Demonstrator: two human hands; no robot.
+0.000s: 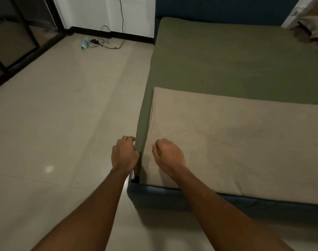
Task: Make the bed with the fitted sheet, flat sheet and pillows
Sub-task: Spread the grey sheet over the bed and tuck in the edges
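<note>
A green fitted sheet [236,60] covers the mattress. A beige flat sheet [245,142] lies folded across the near half of the bed. At the near left corner, my left hand [124,153] grips the green sheet's hanging side edge with curled fingers. My right hand [168,155] rests on the beige sheet just right of that corner, fingers curled; whether it pinches the cloth is unclear. Pillows [312,29] lie in a heap at the far right of the bed.
The blue bed frame [172,198] shows below the mattress. A dark headboard [227,8] stands at the back. On the tiled floor [64,124] to the left lie a plastic bottle [84,44] and cables [107,43] by the wall. A glass door [19,33] is far left.
</note>
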